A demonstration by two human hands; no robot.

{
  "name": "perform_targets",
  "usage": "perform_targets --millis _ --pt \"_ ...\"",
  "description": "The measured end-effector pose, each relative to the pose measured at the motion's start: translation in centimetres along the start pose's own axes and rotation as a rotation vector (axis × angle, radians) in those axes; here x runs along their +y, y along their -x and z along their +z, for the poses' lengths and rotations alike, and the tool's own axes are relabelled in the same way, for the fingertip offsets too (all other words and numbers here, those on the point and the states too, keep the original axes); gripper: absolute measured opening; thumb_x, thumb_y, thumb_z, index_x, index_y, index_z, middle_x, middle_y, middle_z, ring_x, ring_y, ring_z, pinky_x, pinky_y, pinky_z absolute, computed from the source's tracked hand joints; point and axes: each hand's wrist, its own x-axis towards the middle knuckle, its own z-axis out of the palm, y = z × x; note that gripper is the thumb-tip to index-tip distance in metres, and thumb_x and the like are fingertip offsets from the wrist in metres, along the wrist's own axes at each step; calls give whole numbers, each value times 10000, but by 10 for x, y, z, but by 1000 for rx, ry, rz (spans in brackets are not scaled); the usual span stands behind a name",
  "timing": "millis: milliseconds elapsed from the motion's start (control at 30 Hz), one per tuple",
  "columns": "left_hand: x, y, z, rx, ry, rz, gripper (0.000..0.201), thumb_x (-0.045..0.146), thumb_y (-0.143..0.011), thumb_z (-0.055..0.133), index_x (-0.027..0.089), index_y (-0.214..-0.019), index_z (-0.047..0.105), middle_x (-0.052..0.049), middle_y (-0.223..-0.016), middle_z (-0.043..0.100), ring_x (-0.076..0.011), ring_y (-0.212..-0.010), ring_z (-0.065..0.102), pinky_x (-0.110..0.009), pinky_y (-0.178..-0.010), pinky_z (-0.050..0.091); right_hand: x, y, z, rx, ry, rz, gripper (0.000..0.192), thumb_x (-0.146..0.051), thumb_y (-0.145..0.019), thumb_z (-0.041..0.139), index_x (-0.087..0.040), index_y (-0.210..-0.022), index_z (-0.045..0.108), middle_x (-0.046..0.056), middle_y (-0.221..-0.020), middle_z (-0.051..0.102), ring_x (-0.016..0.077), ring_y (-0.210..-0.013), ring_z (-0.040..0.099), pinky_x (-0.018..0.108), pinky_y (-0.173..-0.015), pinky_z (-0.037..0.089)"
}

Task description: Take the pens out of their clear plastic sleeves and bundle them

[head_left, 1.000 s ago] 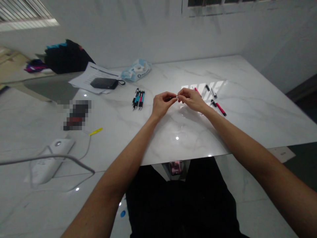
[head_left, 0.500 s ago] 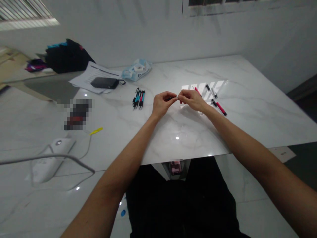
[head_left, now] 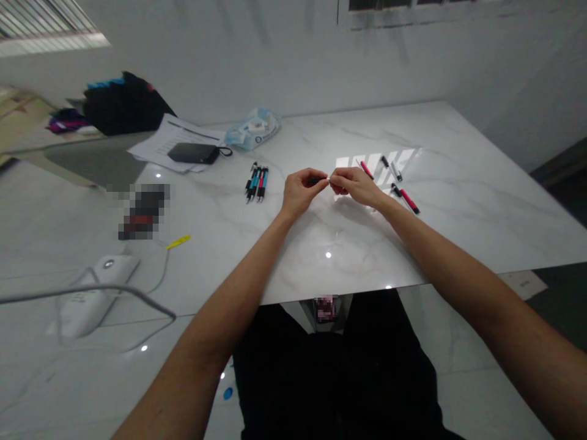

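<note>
My left hand [head_left: 300, 190] is closed in a pinch on a small dark pen part [head_left: 315, 181], mostly covered by the fingers. Fingertip to fingertip with it, my right hand [head_left: 353, 184] pinches at the light tip end of that part; whatever else lies in its grip is hidden. Left of my hands, several black pens with blue and red sections [head_left: 257, 183] lie side by side. To the right are loose pieces: a red barrel [head_left: 409, 201], a black piece [head_left: 395, 190], a red piece [head_left: 366, 170], a black piece [head_left: 384, 162] and a clear-looking tube [head_left: 397, 171].
At the back left, a black power bank [head_left: 194, 153] rests on papers [head_left: 158, 137], beside a blue-white soft pack [head_left: 254, 129]. A white power strip [head_left: 98, 299], a grey cable [head_left: 151, 299] and a yellow tag [head_left: 178, 242] lie at the left. The table's front edge runs before my lap.
My right fingers have curled in slightly more at the pen part's tip. My left hand and the pieces on the table stay where they were.
</note>
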Motion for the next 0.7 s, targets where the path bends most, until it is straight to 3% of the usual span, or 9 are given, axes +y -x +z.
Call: perform_targets --millis 167,433,600,700 --pt "1 0 0 10 45 -8 342 445 -773 942 188 -944 797 -75 -976 820 -192 -905 760 -337 -866 623 0 -2 3 -10 -153 80 465 -626 -917 767 -211 -749 640 9 -691 626 121 -636 510 273 -578 362" --pt "-3 -1 2 41 165 -87 435 541 -804 939 232 -1048 754 -23 -904 766 -140 -826 726 -268 -762 601 -4 -1 10 -21 -139 51 553 -754 -918 742 -218 -792 685 8 -677 642 123 -609 494 274 -558 353" --pt "-2 -2 1 6 252 -179 411 579 -870 870 241 -1057 732 -42 -1013 778 -132 -864 744 -250 -760 600 -3 2 13 -34 79 -40 656 -822 -1009 562 -208 -854 734 21 -710 685 141 -647 555 288 -633 431" --pt "-1 -2 -2 32 287 -214 400 547 -879 861 236 -1087 721 -53 -1062 788 -125 -860 741 -249 -775 595 -4 1 5 52 314 -94 537 -689 -1085 539 -212 -1008 773 43 -829 763 176 -740 634 324 -759 501"
